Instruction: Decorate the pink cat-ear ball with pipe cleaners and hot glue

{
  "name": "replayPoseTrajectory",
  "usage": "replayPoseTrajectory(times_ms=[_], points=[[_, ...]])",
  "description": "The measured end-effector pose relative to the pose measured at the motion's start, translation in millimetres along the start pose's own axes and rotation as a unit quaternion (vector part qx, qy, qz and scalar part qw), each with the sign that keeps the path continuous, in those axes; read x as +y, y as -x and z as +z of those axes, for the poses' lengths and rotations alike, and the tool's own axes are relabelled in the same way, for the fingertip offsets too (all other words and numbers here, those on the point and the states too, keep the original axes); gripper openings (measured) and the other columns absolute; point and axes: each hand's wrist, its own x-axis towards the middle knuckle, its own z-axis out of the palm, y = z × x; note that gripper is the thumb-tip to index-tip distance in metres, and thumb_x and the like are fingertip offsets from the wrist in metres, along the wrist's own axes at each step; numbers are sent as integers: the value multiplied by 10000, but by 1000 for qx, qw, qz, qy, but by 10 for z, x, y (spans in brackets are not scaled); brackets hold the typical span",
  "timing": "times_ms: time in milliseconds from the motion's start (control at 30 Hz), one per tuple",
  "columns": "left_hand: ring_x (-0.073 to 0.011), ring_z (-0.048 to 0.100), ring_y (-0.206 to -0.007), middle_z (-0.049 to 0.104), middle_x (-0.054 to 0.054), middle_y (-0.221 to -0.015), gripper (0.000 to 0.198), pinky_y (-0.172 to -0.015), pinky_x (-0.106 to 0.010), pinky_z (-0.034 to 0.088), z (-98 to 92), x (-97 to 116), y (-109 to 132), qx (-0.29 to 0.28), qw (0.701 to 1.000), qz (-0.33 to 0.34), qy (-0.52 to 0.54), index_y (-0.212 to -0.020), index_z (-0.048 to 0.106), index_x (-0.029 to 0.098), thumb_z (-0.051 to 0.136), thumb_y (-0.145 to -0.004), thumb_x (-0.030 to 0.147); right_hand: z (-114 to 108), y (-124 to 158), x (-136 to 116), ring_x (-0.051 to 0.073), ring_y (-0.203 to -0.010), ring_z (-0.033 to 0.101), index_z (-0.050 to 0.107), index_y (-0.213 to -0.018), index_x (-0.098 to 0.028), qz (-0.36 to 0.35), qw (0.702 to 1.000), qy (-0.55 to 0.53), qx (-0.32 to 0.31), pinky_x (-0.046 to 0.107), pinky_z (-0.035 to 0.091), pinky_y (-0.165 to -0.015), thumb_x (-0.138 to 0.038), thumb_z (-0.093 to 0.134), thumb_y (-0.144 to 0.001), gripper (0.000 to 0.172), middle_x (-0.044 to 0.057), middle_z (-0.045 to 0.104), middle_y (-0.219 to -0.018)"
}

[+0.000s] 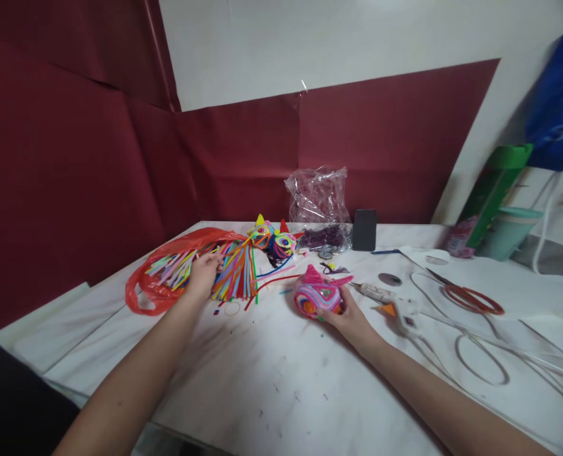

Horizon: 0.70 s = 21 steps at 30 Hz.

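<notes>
My right hand (342, 315) is wrapped around the lower right of a round, cat-eared ball (312, 297) covered in coiled pipe cleaners, mostly pink, with an orange patch. My left hand (205, 271) is over a spread of many-coloured pipe cleaners (237, 278), its fingers pinched on what looks like a yellow-orange pipe cleaner (236, 247); the fingertips are small and partly blurred. Those pipe cleaners lie on and beside a red plastic bag (139, 292). Just behind them sit two more eared balls, one with a yellow ear (262, 233) and one with red ears (285, 242).
A glue gun (380, 293) lies right of my right hand, its cable looping across the white table (272, 380). Farther right are orange-handled scissors (471, 297) and white paper. A clear plastic bag (318, 202), a dark upright box (364, 230) and a pale green bucket (509, 231) stand at the back.
</notes>
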Motion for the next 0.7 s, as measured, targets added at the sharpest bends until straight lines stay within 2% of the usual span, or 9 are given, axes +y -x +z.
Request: replayPoseTrajectory(times_ms=[167, 267, 367, 467, 600, 700], points=[[-121, 512, -565, 559, 31, -581, 178, -586, -239, 419, -267, -77, -84, 70, 995, 27, -61, -706, 596, 176, 582, -698, 354, -18, -6, 36, 297, -1008, 665, 505, -1190, -233, 2, 1000, 9, -3, 458, 516, -913, -495, 829, -614, 711, 90, 704, -1108], [-128, 506, -559, 559, 29, -571, 179, -576, -242, 411, -345, -73, -119, 61, 992, 29, -105, -706, 603, 173, 570, -694, 349, -21, -5, 29, 306, -1015, 666, 522, -1174, -229, 6, 1000, 7, 3, 466, 516, -914, -497, 837, -607, 702, 97, 704, -1112], [-133, 508, -556, 569, 23, -556, 180, -567, -241, 406, -295, -63, -63, -7, 988, 33, -154, -681, 627, 171, 589, -679, 347, -15, 2, -7, 302, -1017, 671, 527, -1184, -232, 12, 1000, -22, 0, 465, 520, -920, -494, 839, -609, 704, 96, 710, -1119], [-131, 488, -521, 567, 22, -532, 207, -535, -242, 383, -110, -69, 84, -106, 973, 44, -202, -644, 646, 179, 611, -684, 378, -10, 5, -30, 300, -1034, 668, 530, -1196, -237, 13, 999, -29, -5, 461, 517, -935, -482, 842, -617, 702, 97, 709, -1131], [-151, 519, -539, 619, 7, -572, 220, -529, -248, 375, 190, -93, 316, -226, 936, 68, -262, -677, 681, 192, 599, -719, 392, -8, -6, -10, 304, -1064, 658, 514, -1217, -246, 12, 999, -31, -2, 471, 502, -963, -483, 848, -606, 736, 91, 696, -1161], [-161, 539, -550, 612, 7, -559, 198, -542, -251, 360, 333, -113, 439, -281, 900, 94, -319, -632, 658, 203, 589, -737, 356, -9, -12, -15, 304, -1089, 648, 503, -1229, -241, 11, 999, -37, -14, 480, 487, -984, -464, 845, -615, 738, 94, 683, -1190]])
